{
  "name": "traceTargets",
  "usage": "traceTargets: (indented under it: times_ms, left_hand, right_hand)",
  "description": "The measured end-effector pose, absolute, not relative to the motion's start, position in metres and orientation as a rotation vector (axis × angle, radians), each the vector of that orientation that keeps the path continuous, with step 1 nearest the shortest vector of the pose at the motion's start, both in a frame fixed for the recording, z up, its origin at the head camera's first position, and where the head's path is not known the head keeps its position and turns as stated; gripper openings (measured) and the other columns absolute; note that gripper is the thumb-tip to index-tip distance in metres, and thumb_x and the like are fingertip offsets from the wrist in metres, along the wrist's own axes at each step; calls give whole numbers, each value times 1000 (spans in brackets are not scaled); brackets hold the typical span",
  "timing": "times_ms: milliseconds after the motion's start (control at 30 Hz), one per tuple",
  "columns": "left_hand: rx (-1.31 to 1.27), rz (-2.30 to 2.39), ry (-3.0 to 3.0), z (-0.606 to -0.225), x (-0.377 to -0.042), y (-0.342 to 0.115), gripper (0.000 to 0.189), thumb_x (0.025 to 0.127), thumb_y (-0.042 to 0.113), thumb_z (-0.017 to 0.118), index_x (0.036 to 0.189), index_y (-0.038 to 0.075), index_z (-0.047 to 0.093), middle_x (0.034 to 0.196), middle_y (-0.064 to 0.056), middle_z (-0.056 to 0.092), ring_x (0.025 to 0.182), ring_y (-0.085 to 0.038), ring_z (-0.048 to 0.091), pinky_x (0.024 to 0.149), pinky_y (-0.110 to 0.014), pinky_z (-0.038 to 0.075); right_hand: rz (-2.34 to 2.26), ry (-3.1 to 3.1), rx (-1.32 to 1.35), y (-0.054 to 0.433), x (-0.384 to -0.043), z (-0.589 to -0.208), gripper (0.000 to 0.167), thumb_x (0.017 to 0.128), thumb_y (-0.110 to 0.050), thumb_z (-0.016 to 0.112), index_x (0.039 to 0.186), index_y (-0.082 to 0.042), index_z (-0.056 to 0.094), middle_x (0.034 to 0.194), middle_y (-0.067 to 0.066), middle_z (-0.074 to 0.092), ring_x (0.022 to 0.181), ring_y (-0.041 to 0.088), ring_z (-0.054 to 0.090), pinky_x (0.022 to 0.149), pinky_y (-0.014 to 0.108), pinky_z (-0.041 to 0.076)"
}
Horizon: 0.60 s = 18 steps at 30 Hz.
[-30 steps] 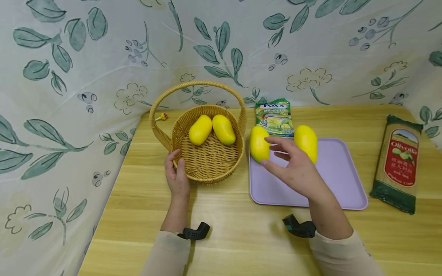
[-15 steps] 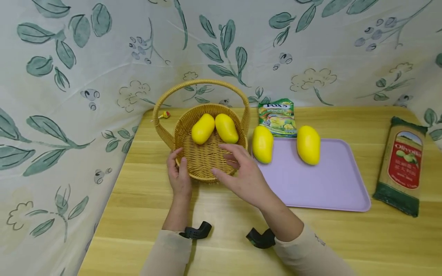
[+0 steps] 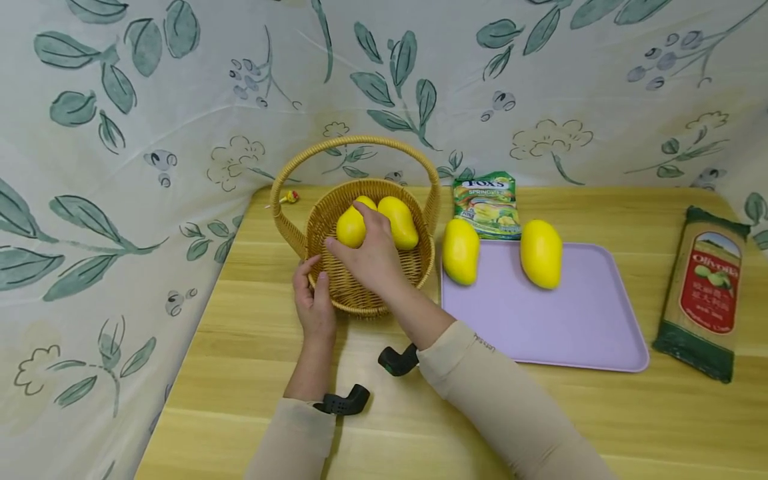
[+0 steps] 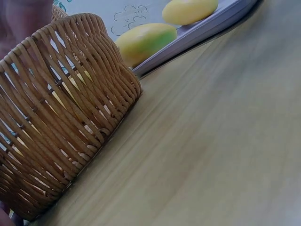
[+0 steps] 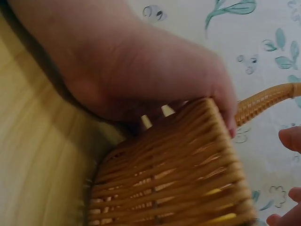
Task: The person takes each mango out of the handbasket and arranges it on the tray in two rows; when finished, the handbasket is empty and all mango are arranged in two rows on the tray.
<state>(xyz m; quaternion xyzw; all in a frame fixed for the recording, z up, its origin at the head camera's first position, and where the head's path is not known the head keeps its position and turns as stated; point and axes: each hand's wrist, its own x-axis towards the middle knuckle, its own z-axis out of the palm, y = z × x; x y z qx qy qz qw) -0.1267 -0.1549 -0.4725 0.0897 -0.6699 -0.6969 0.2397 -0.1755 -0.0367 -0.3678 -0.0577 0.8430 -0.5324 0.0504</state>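
The right hand (image 3: 375, 259) dips into the basket (image 3: 351, 285), thumb and fingers apart around the left mango (image 3: 350, 228); from here I can't tell whether they touch it. Beside that lies a second mango (image 3: 399, 225), also in the basket. The left hand (image 3: 315, 307) has its fingers clamped on the near left of the basket, which stands upright on the bench (image 3: 240, 333). To the right, two more mangoes (image 3: 461, 253) lie well apart along the far edge of a lilac tray (image 3: 576, 327). A FOX'S bag (image 3: 486, 207) sits behind it, an Olivoila packet (image 3: 705, 287) to its right, and a lollipop (image 3: 291, 197) left of the basket.
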Motion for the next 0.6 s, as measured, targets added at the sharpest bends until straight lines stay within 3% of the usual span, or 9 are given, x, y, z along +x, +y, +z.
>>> traceTargets:
  times_ms: [400, 600]
  left_hand:
    - [230, -1890, -1820, -475, -128, -156, 36, 99, 10, 51, 132, -5, 53, 156, -13, 38, 155, -27, 23, 123, -55, 24]
    - [229, -1884, -1830, -475, -129, -156, 36, 99, 9, 51, 132, -4, 54, 157, -13, 39, 154, -26, 26, 123, -54, 25]
  right_hand:
    - [-1465, 2707, -86, -65, -204, -381, 82, 91, -41, 76, 159, -25, 33, 169, 15, 20, 132, 49, 52, 110, 57, 45]
    - [-1447, 2715, -25, -73, -212, -387, 81, 91, -38, 76, 160, -27, 33, 170, 13, 18, 139, 49, 44, 111, 58, 40]
